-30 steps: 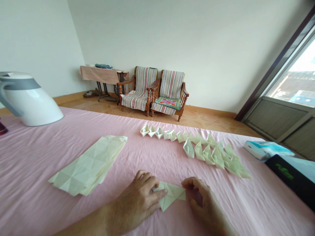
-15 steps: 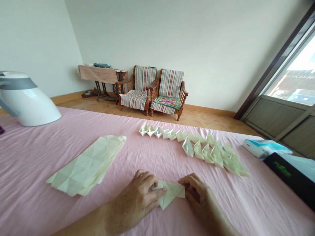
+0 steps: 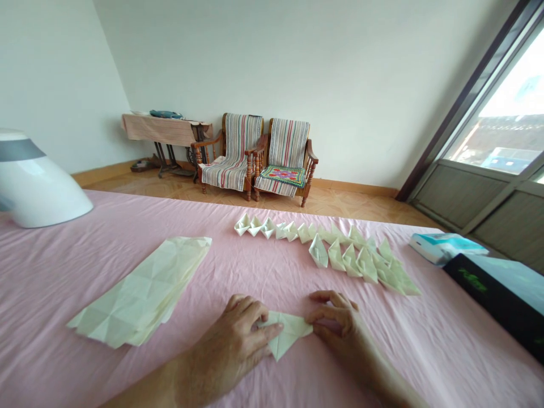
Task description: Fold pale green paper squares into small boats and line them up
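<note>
A small pale-green folded paper (image 3: pixel 285 333) lies on the pink cloth between my hands, one point facing me. My left hand (image 3: pixel 244 331) grips its left part, thumb on top and the fingers curled at the far edge. At the paper's right corner, my right hand (image 3: pixel 335 317) pinches the tip between thumb and fingers. Beyond them stand folded paper boats (image 3: pixel 338 255) in two uneven rows, running off to the right. To the left rests a stack of creased paper sheets (image 3: pixel 144 289).
A white and grey kettle (image 3: pixel 46 187) stands at the left on the pink cloth (image 3: pixel 204 374). On the right are a tissue pack (image 3: pixel 446 247) and a black-sided box (image 3: pixel 488 292). Two wooden armchairs (image 3: pixel 280 158) and a cloth-covered sewing table (image 3: pixel 161 129) are along the far wall.
My right hand has brought the paper's right end from a squared edge into a pointed corner. My left hand keeps its hold. The view has turned slightly right.
</note>
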`<state>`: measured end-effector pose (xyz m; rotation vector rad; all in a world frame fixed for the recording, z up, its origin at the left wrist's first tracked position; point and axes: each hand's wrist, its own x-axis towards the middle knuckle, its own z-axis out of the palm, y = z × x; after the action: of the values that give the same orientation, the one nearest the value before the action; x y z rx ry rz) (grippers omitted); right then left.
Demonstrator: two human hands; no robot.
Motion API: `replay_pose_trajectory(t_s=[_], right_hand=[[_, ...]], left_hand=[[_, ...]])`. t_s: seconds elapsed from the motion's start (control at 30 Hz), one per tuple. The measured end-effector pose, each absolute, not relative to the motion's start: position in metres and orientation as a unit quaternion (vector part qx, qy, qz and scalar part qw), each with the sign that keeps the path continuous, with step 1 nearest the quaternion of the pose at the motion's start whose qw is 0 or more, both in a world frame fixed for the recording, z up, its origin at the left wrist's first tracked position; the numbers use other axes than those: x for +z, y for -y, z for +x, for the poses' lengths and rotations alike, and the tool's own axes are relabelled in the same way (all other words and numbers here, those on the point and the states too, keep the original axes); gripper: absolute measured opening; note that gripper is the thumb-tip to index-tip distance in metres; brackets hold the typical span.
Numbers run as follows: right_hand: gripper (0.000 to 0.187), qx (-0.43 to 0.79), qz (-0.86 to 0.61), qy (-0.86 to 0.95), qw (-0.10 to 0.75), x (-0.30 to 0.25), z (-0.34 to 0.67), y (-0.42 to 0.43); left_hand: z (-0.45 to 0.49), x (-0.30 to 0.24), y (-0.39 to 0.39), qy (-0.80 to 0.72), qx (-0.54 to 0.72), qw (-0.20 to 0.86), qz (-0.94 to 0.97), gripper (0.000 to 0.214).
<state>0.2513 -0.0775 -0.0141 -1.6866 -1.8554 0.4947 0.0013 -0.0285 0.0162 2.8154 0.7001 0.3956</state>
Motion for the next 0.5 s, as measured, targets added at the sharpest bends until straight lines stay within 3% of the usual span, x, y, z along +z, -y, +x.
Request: replay_pose_trajectory(t_s=[0.5], right_hand=[[0.011,0.144,-0.657,0.680,0.293,-0.0144,0.2439,0.0738]], left_hand=[[0.0015,0.0177,0.0293,-0.235,0.135,0.102,0.957,0.026]])
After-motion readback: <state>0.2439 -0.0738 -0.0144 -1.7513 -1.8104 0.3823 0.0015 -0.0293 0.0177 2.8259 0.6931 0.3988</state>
